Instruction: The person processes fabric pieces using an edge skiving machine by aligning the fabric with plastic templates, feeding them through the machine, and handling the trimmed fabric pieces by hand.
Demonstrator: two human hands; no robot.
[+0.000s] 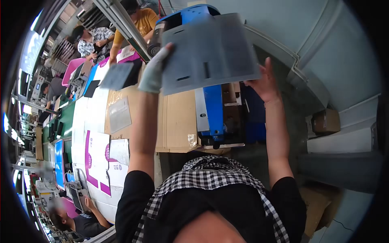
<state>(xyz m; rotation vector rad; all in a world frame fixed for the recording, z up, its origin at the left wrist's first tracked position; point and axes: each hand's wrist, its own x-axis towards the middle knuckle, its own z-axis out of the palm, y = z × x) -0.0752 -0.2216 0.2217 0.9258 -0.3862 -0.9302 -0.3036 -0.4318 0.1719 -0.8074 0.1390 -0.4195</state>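
Observation:
A dark grey, thin plastic sheet (206, 52) with folds and small slots is held up in front of me, tilted and slightly blurred. My left hand (153, 73), in a pale glove with bare fingertips, grips its left edge. At the lower right corner of the sheet is my right hand (265, 83), bare, with fingers apart; whether it touches the edge I cannot tell. Behind and below the sheet stands a blue machine (211, 109), mostly hidden by it. Left of my gloved hand, a stack of similar dark sheets (118, 75) appears blurred.
Cardboard (176, 121) covers the bench beside the machine. Another grey sheet (120, 114) and white-and-purple printed cards (97, 162) lie on the left. Co-workers sit along the line, one in a yellow top (144, 22). Boxes (325, 121) stand on the right by the wall.

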